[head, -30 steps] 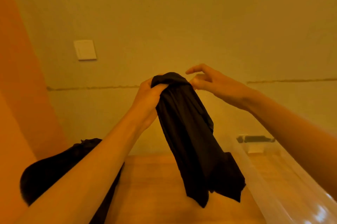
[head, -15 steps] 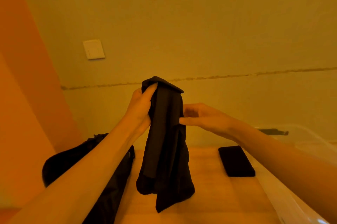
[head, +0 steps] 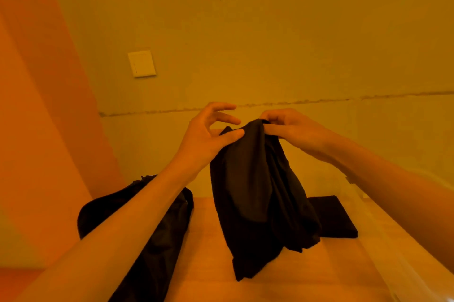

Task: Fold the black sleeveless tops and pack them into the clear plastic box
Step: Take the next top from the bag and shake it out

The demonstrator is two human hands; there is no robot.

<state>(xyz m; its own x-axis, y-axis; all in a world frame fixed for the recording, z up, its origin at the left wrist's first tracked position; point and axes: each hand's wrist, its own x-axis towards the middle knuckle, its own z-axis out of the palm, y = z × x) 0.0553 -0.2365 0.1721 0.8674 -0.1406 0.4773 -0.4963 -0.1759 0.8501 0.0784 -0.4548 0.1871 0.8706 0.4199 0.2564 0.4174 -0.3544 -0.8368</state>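
Both hands are raised over the wooden table, with one black top hanging between them, clear of the surface.

- Left hand: thumb and forefinger pinch the upper edge of the cloth. The other three fingers are spread apart and touch nothing.
- Right hand: fingers are curled together and clamped on the same upper edge, just beside the left hand's pinch.
- The two grips sit close together at the top. Likely reason: the hands are hunting for a seam or shoulder so the garment can hang straight and be opened out before it is folded.
- The top's long axis runs near vertical. The bunched, gripped end points up and the loose hem points down, with the lowest corner hanging near the table but apparently not resting on it. The cloth is gathered in lengthwise folds, not spread flat.
- Pile of black tops: lies heaped at the left of the table, partly behind the left forearm, probably the stock waiting to be folded.
- Folded black piece: lies flat to the right of the hanging top. Whether it is inside the clear plastic box or just beside its wall cannot be told, because the wall is too faint.
- Wall switch: on the wall behind.

Judgement: an early step, straightening the top before the first fold.
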